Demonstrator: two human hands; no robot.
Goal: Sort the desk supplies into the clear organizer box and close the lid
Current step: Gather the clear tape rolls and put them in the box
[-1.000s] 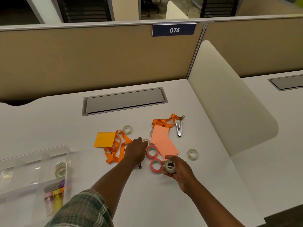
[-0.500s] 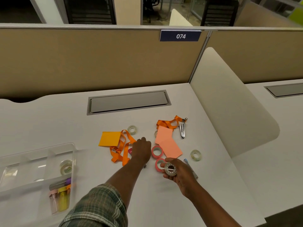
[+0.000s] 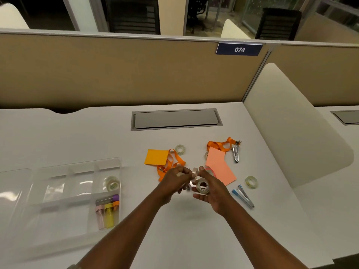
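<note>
Organizer box sits open at the desk's left, well apart from the hands. The right hand cups a clear tape roll in curled fingers; the left hand pinches another small roll just beside it, and the two hands nearly touch. Around them on the desk lie orange lanyards, an orange note, a pink note pad, two more tape rolls, a blue stapler remover and a metal clip. The box holds one tape roll and some highlighters. By my judgement, sorting is barely begun: most supplies are out, the lid open.
</note>
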